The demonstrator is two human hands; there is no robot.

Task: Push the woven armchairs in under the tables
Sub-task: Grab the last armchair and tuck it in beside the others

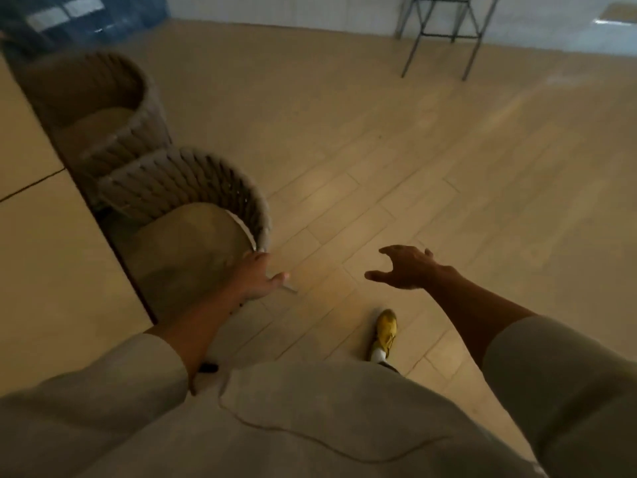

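Note:
Two woven armchairs stand along the right edge of a beige table (41, 243) on the left. The near armchair (193, 188) has a rope-woven curved back and a tan seat cushion, partly tucked under the table edge. My left hand (256, 276) rests against the front end of its armrest, fingers on the chair, thumb out to the right. Whether it grips the arm is unclear. The far armchair (100, 108) sits further back, also partly under the table. My right hand (405, 269) hovers over the floor to the right, fingers spread, holding nothing.
Wood-look plank floor (413, 150) stretches to the right and ahead. A dark metal stool frame (444, 32) stands at the far wall. My foot in a gold shoe (385, 334) is on the floor below my right hand.

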